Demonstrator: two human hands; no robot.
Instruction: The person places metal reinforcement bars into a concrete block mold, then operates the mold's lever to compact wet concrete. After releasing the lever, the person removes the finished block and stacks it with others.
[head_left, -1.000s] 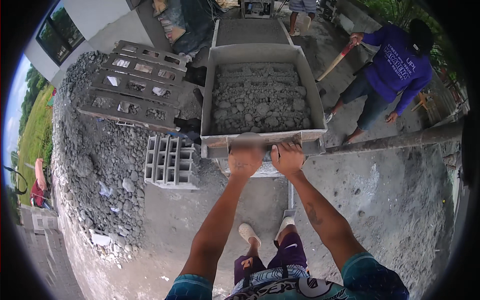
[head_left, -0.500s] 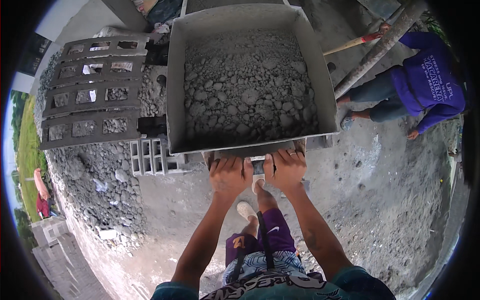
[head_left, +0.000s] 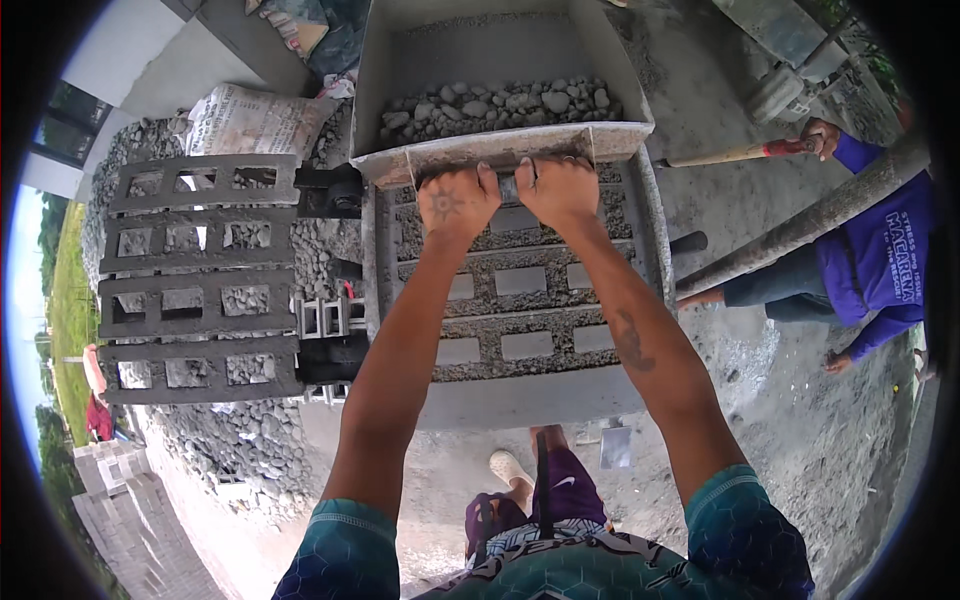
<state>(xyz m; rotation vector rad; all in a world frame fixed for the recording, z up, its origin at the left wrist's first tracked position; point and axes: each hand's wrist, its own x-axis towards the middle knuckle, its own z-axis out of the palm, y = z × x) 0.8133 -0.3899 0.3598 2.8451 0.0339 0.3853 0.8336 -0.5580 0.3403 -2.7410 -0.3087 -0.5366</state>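
My left hand [head_left: 458, 203] and my right hand [head_left: 560, 195] sit side by side, fingers wrapped round a short handle [head_left: 509, 189]. The handle is on the near side of a grey metal hopper box [head_left: 625, 142], which holds grey gravel mix [head_left: 500, 104] bunched toward its near wall. Under my wrists lies a block mould [head_left: 655, 225], its slots filled with coarse mix around flat rectangular core tops [head_left: 526, 345]. My forearms cover parts of it.
Rows of fresh hollow blocks [head_left: 200, 290] stand at left above a gravel pile [head_left: 235, 440], near a white sack [head_left: 255, 120]. At right, a co-worker in a purple shirt [head_left: 865, 270] grips a wooden-handled tool [head_left: 730, 156]; a thick slanting pole [head_left: 800, 225] crosses there.
Both hands have pushed the hopper box away from me, uncovering the filled mould. The gravel mix has gathered at its near wall. The co-worker's tool hand has come nearer.
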